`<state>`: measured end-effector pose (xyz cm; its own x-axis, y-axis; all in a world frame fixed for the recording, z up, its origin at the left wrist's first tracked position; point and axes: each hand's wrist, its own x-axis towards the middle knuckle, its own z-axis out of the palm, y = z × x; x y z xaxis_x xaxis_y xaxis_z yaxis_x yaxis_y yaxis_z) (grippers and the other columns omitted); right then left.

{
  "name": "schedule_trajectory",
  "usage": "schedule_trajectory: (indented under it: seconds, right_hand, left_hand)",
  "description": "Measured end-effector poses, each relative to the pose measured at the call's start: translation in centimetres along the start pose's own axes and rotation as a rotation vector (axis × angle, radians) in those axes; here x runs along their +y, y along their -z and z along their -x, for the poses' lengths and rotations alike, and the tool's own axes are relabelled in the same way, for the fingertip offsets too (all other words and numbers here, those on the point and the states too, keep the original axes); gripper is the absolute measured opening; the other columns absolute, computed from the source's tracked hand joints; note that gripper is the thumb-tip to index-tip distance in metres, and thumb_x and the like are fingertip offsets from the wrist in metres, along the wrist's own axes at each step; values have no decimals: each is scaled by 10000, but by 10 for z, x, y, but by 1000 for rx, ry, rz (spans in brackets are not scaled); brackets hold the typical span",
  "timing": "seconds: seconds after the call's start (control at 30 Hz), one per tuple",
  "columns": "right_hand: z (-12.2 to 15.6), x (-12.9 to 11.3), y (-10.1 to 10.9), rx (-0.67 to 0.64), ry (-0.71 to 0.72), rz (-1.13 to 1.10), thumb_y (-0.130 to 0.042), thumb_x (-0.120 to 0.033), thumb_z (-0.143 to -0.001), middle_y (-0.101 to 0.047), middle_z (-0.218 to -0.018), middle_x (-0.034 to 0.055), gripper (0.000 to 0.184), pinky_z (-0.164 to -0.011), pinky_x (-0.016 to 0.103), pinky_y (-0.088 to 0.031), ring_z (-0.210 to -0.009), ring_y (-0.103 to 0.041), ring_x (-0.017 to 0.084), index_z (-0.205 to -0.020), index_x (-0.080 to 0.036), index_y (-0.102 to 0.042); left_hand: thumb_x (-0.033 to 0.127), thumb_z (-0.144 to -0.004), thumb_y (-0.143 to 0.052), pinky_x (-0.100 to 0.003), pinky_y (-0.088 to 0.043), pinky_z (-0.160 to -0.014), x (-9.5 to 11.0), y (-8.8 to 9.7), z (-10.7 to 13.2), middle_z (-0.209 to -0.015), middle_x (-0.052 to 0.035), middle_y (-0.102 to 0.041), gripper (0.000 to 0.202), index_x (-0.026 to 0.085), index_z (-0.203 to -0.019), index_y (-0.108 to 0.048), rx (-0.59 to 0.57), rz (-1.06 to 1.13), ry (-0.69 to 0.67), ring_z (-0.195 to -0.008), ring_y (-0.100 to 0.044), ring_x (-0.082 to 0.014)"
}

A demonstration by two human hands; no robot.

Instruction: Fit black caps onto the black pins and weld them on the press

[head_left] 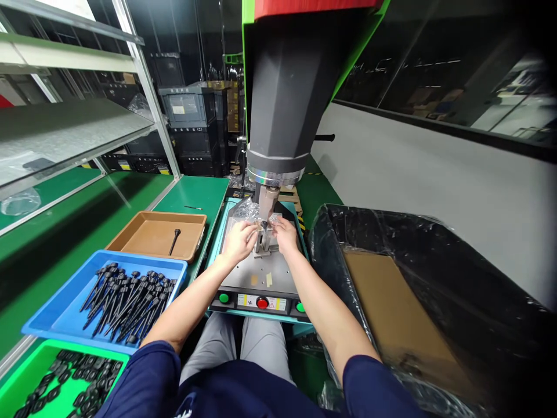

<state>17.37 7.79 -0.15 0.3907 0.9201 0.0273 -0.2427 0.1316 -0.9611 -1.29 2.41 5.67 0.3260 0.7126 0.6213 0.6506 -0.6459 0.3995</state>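
My left hand (239, 240) is at the left side of a small metal fixture (262, 246), its thumb and fingers pinched together. My right hand (286, 234) is on the other side with its fingers bent inward in a closed grip. What either hand pinches is too small to make out. Between the fingertips a small black part (264, 224) shows at the top of the fixture. Just above it is the metal horn (268, 201) of a press machine (282, 98). Clear plastic film (246, 210) lies around and behind my fingers.
A blue tray (37, 310) of black long-stemmed parts (126, 302) stands left, a green tray (39, 354) of black rings nearer. One stemmed part (174, 241) lies in a brown tray (143, 226). Buttons (261, 303) line the machine's front. A black-lined bin (328, 255) stands right.
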Motion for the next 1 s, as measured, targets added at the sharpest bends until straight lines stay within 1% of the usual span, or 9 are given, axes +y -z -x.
schedule_trajectory:
  seconds: [0.1,0.2,0.3,0.5,0.63,0.7,0.77,0.87,1.0]
  right_hand:
    - [0,-2,-4,-7,22,-9,-650,-311,-682,-732,-1005,96,454,-708,339,-547,-889,-684,242,-1110,-160,-646]
    - [-2,-3,-6,0,24,-9,-671,-286,-674,-737,-965,89,399,-763,337,-544,-915,-682,237,-1053,-162,-668]
    - [-6,-3,-6,5,-40,-4,-698,-292,-671,-739,-934,79,356,-710,316,-543,-864,-683,225,-1003,-167,-682]
    - [-19,0,-6,7,-137,25,-739,-307,-670,-725,-757,56,230,-528,280,-507,-639,-654,188,-850,-176,-682]
    - [-22,1,-3,1,-148,97,-739,-294,-698,-710,-710,53,170,-547,316,-536,-609,-646,192,-811,-180,-680]
    - [-19,-3,2,14,-125,147,-703,-296,-733,-720,-775,77,186,-614,373,-565,-669,-667,217,-867,-168,-694]
    - [-14,-11,8,54,-67,182,-648,-294,-777,-724,-971,110,252,-781,424,-570,-861,-685,240,-987,-163,-699]
    - [-2,-25,15,30,167,277,-589,-286,-827,-638,-1263,99,329,-1064,407,-434,-1188,-578,233,-1128,-195,-686]
    - [18,-28,16,-300,521,587,-514,-354,-898,-630,-1298,101,357,-1132,442,-358,-1263,-532,268,-1174,-209,-689]
  left_hand:
    - [428,-948,-485,-479,-418,-1089,-4,-14,-13,-1323,-144,-574,404,178,-1230,-630,-97,-19,-171,-1306,-484,-288]
    - [509,-935,-485,-524,-385,-1110,-10,-22,-23,-1332,-134,-561,507,202,-1327,-574,-252,-57,-178,-1374,-400,-339]
    - [568,-924,-468,-562,-376,-1094,-15,-23,-27,-1356,-128,-540,582,238,-1402,-509,-371,-94,-180,-1370,-385,-367]
    - [605,-913,-456,-549,-382,-1059,-20,-24,-24,-1411,-165,-470,654,245,-1460,-444,-400,-116,-251,-1355,-386,-375]
    - [561,-908,-498,-570,-342,-1083,-21,-24,-22,-1452,-160,-438,607,268,-1439,-475,-420,-139,-224,-1392,-345,-393]
    - [550,-904,-515,-573,-325,-1098,-21,-24,-21,-1476,-148,-422,608,283,-1448,-460,-427,-131,-213,-1408,-325,-388]
    - [549,-898,-528,-577,-311,-1109,-22,-24,-21,-1488,-144,-412,623,288,-1458,-445,-434,-121,-215,-1421,-306,-388]
    - [562,-892,-533,-583,-297,-1118,-23,-25,-21,-1503,-157,-394,656,274,-1472,-426,-450,-120,-216,-1433,-280,-397]
    - [539,-886,-559,-632,-266,-1117,-22,-26,-19,-1568,-189,-298,713,242,-1505,-364,-498,-136,-195,-1458,-219,-424]
